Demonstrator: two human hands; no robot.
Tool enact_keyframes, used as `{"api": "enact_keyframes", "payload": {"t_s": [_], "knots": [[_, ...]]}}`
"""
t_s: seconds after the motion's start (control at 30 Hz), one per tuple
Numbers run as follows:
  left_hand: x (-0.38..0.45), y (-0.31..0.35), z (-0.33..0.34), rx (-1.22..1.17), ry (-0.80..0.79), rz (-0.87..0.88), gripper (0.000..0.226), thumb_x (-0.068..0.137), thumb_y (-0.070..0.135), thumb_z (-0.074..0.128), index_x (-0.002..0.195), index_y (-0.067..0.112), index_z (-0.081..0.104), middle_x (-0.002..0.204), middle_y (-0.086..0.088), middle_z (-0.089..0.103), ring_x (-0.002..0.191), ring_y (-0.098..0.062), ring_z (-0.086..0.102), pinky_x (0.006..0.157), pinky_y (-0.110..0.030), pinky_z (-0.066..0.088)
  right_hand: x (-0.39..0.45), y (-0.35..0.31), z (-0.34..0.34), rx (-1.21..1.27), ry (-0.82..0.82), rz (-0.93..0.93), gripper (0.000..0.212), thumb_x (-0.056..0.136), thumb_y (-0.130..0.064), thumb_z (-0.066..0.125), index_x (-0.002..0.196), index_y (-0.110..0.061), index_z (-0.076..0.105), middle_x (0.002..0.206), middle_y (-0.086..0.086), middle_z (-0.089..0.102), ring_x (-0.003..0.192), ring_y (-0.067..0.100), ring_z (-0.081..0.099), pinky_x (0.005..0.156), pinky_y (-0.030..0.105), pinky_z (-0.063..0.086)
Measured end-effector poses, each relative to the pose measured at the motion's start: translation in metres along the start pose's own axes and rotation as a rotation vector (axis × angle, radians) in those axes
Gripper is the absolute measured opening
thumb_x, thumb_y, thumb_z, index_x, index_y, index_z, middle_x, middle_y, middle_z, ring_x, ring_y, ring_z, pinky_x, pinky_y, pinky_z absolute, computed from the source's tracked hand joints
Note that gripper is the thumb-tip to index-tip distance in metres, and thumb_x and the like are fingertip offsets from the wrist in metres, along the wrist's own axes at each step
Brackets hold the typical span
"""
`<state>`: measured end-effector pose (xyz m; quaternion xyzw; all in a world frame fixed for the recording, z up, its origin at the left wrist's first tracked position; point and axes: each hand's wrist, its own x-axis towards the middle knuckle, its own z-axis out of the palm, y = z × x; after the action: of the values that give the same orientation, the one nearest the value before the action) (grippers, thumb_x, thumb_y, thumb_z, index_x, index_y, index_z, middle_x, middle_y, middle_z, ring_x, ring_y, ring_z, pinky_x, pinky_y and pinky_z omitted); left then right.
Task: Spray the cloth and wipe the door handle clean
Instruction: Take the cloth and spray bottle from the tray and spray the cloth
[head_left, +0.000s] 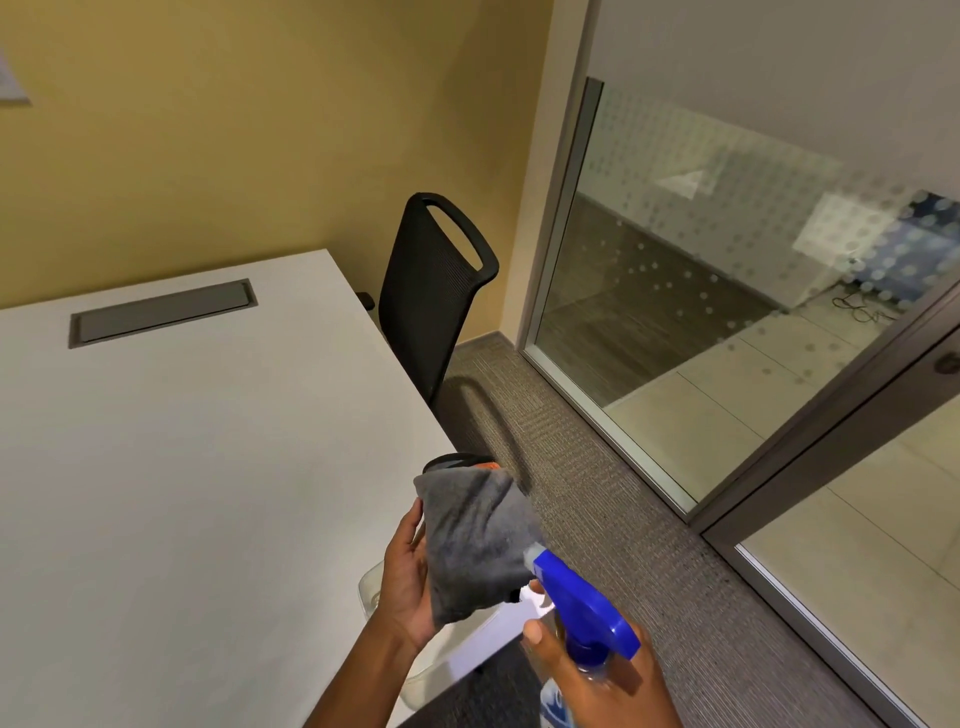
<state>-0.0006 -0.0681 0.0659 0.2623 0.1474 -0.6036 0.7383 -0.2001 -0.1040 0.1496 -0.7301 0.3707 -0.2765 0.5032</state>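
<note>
My left hand (402, 582) holds a grey cloth (475, 540) upright over the table's near right corner. My right hand (597, 675) grips a clear spray bottle with a blue trigger head (582, 597). The bottle's nozzle points at the cloth and almost touches its lower right part. A finger rests near the white trigger. At the far right edge a small dark round fitting (948, 361) shows on the door frame; no door handle is clearly visible.
A white table (208, 467) with a grey cable hatch (161, 312) fills the left. A black mesh chair (431, 301) stands at its right side. Glass wall panels and a glass door (857, 545) run along the right, with grey carpet (597, 493) between.
</note>
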Motion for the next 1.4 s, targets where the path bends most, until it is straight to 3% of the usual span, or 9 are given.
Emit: {"api": "enact_keyframes", "payload": {"t_s": [0.17, 0.37, 0.53, 0.63, 0.77, 0.97, 1.07, 1.23, 1.4], "knots": [[-0.006, 0.013, -0.012, -0.028, -0.006, 0.005, 0.067, 0.091, 0.059, 0.055, 0.147, 0.023, 0.05, 0.14, -0.012, 0.06, 0.121, -0.037, 0.062, 0.102, -0.052, 0.047, 0.008, -0.014, -0.001, 0.19, -0.061, 0.037, 0.053, 0.052, -0.068, 0.082, 0.099, -0.046, 0.072, 0.094, 0.003, 0.074, 0.081, 0.009, 0.07, 0.08, 0.023, 0.056], [-0.021, 0.035, -0.039, -0.039, 0.023, 0.05, 0.071, 0.088, 0.06, 0.055, 0.147, 0.023, 0.049, 0.156, -0.011, 0.046, 0.146, -0.037, 0.039, 0.123, -0.053, 0.023, 0.034, -0.042, 0.012, 0.285, -0.111, 0.007, 0.068, 0.05, -0.077, 0.074, 0.106, -0.038, 0.068, 0.09, 0.005, 0.072, 0.088, 0.021, 0.069, 0.083, 0.028, 0.052], [-0.038, 0.049, -0.05, -0.077, 0.055, 0.097, 0.067, 0.092, 0.058, 0.051, 0.148, 0.023, 0.049, 0.153, -0.011, 0.049, 0.145, -0.037, 0.04, 0.125, -0.054, 0.02, 0.063, -0.046, 0.035, 0.261, -0.091, -0.015, 0.093, 0.047, -0.085, 0.067, 0.115, -0.022, 0.062, 0.094, -0.03, 0.07, 0.09, -0.007, 0.066, 0.077, 0.015, 0.052], [-0.051, 0.058, -0.053, -0.07, 0.074, 0.137, 0.062, 0.094, 0.058, 0.049, 0.146, 0.023, 0.052, 0.149, -0.011, 0.054, 0.144, -0.037, 0.042, 0.125, -0.058, 0.017, 0.081, -0.042, 0.052, 0.25, -0.146, -0.006, 0.073, 0.054, -0.081, 0.067, 0.114, -0.039, 0.06, 0.085, -0.021, 0.072, 0.087, -0.006, 0.066, 0.074, 0.012, 0.053], [-0.068, 0.069, -0.065, -0.067, 0.099, 0.205, 0.054, 0.093, 0.056, 0.052, 0.129, 0.019, 0.065, 0.123, -0.011, 0.072, 0.111, -0.036, 0.067, 0.117, -0.053, 0.033, 0.104, -0.021, 0.08, 0.277, -0.177, 0.015, 0.035, 0.079, -0.045, 0.071, 0.112, -0.038, 0.061, 0.096, 0.012, 0.067, 0.087, 0.007, 0.068, 0.076, 0.012, 0.054], [-0.091, 0.083, -0.083, -0.087, 0.15, 0.286, 0.049, 0.095, 0.058, 0.049, 0.106, 0.02, 0.079, 0.113, -0.006, 0.075, 0.098, -0.032, 0.074, 0.103, -0.048, 0.045, 0.123, 0.021, 0.105, 0.258, -0.251, 0.103, 0.045, 0.08, -0.036, 0.069, 0.123, -0.034, 0.055, 0.12, -0.012, 0.064, 0.105, 0.01, 0.063, 0.081, 0.015, 0.052], [-0.097, 0.089, -0.091, -0.107, 0.182, 0.296, 0.05, 0.095, 0.059, 0.049, 0.115, 0.021, 0.075, 0.114, -0.007, 0.075, 0.096, -0.033, 0.075, 0.092, -0.048, 0.052, 0.126, 0.039, 0.112, 0.211, -0.248, 0.136, 0.051, 0.078, -0.039, 0.069, 0.127, -0.031, 0.055, 0.121, -0.01, 0.063, 0.109, 0.009, 0.062, 0.093, 0.028, 0.051], [-0.101, 0.092, -0.093, -0.108, 0.212, 0.293, 0.059, 0.094, 0.057, 0.051, 0.143, 0.024, 0.055, 0.135, -0.007, 0.063, 0.131, -0.034, 0.055, 0.12, -0.051, 0.03, 0.128, 0.061, 0.12, 0.193, -0.223, 0.178, 0.05, 0.087, -0.019, 0.067, 0.134, -0.017, 0.051, 0.124, -0.003, 0.062, 0.114, 0.016, 0.061, 0.098, 0.037, 0.049], [-0.1, 0.095, -0.094, -0.127, 0.172, 0.264, 0.056, 0.093, 0.056, 0.052, 0.139, 0.024, 0.058, 0.124, -0.007, 0.07, 0.115, -0.032, 0.063, 0.102, -0.048, 0.047, 0.122, 0.076, 0.127, 0.209, -0.174, 0.249, 0.048, 0.085, -0.017, 0.071, 0.13, -0.016, 0.053, 0.117, -0.001, 0.064, 0.109, 0.016, 0.061, 0.093, 0.031, 0.049]]}}
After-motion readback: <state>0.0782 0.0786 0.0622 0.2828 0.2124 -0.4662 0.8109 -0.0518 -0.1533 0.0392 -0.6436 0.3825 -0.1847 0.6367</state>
